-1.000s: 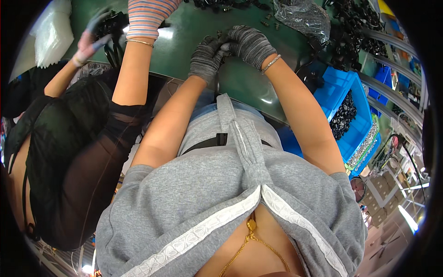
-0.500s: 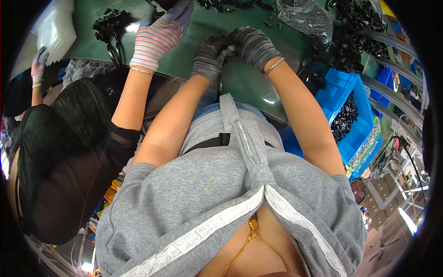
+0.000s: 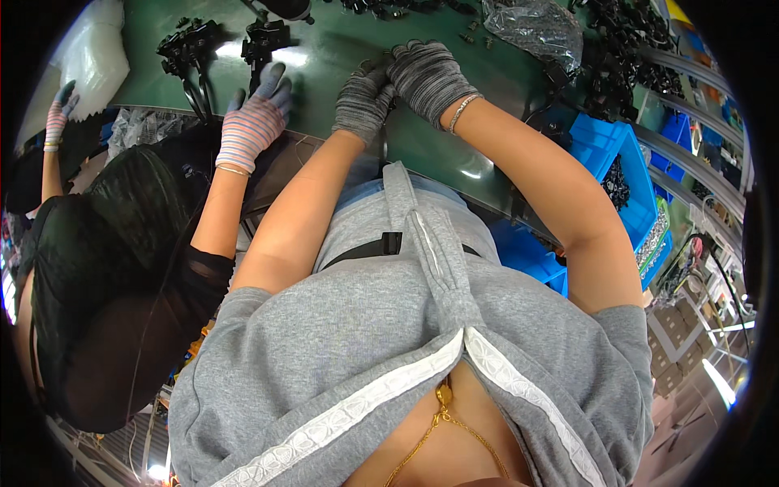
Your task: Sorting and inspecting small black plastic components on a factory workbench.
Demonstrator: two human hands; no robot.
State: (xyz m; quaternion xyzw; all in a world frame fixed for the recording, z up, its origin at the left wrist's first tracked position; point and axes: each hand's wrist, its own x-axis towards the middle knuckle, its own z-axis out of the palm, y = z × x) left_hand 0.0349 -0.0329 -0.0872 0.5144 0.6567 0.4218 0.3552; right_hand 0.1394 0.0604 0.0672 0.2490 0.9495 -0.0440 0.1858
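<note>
Over the near part of the green table, my left hand (image 3: 362, 105) and my right hand (image 3: 428, 79) meet, both in dark grey striped knit gloves. The fingers of each are curled closed. Whatever lies between them is hidden by the gloves, though a thin dark strand seems to hang down below them. My right hand sits slightly above and over the fingertips of my left.
At left, a co-worker's striped glove (image 3: 256, 128) is beside a black part (image 3: 264, 42) and a black cable assembly (image 3: 191, 53). Crumpled clear plastic (image 3: 534, 31), small metal fittings (image 3: 479, 37) and black parts (image 3: 621, 61) lie rightward, above a blue bin (image 3: 604, 150).
My right hand has shifted left against my left hand, its elbow swinging outward. The co-worker's gloved hand has drawn back from the black part, which now shows on the table.
</note>
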